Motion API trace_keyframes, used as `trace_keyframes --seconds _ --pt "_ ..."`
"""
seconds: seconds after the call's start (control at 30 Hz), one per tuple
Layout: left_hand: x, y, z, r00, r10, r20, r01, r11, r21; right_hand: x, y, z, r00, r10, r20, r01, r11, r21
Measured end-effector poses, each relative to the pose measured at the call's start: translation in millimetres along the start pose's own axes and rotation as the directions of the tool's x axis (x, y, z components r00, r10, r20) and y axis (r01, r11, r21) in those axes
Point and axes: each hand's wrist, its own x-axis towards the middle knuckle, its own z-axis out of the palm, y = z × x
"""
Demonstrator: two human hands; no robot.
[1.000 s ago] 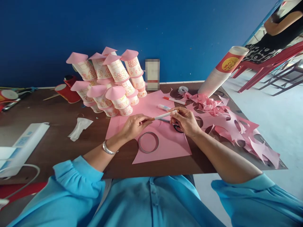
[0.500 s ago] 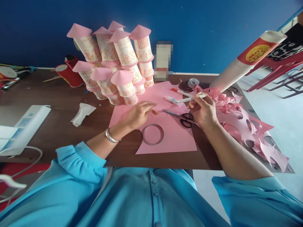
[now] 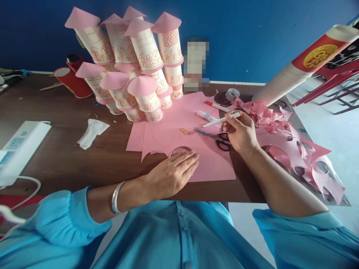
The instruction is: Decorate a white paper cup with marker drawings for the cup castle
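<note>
Fingers stretched out and side by side, my left hand lies over the near part of a round ring; only the ring's far rim shows. Under the ring is a pink paper sheet with a curved cut-out edge. My right hand grips a white marker, its tip pointing left above the sheet. Black-handled scissors lie just below that hand. Close by on the paper are a glue stick, a marker with a red cap and a small tan piece.
Several cup towers with pink cone roofs stand behind the sheet. Pink scraps, a tape roll and a leaning stack of cups are on the right. A white tissue and a power strip lie left.
My left hand has moved down and right, from above the sheet onto the ring, and flattened. The white marker's tip has dipped slightly to the left. The view has shifted a little.
</note>
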Motion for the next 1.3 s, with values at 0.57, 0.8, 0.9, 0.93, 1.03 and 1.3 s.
trace_keyframes --seconds 0.57,0.8,0.9,0.93,1.03,1.3 --pt "-6 5 12.7 0.989 -0.143 0.042 0.148 0.969 -0.196 -11 -9 16 0.998 0.036 0.055 -0.032 0.997 -0.066" --pt "-6 10 8.6 0.991 -0.13 0.007 0.13 0.984 -0.124 -7 -6 8 0.999 -0.004 0.05 0.008 0.997 -0.08" --pt "-5 12 7.3 0.996 -0.092 -0.003 0.092 0.994 -0.063 -8 -6 8 0.998 0.012 0.066 -0.007 0.997 -0.076" --pt "-5 11 8.2 0.995 -0.095 -0.008 0.094 0.994 -0.053 -8 -6 8 0.997 0.022 0.072 -0.017 0.997 -0.074" --pt "-6 10 15.7 0.993 -0.121 -0.015 0.12 0.991 -0.065 -10 -6 11 0.996 0.041 0.084 -0.035 0.996 -0.078" --pt "-13 9 28.0 0.99 -0.123 0.064 0.135 0.966 -0.219 -13 -12 21 0.991 0.065 0.12 -0.058 0.996 -0.065"
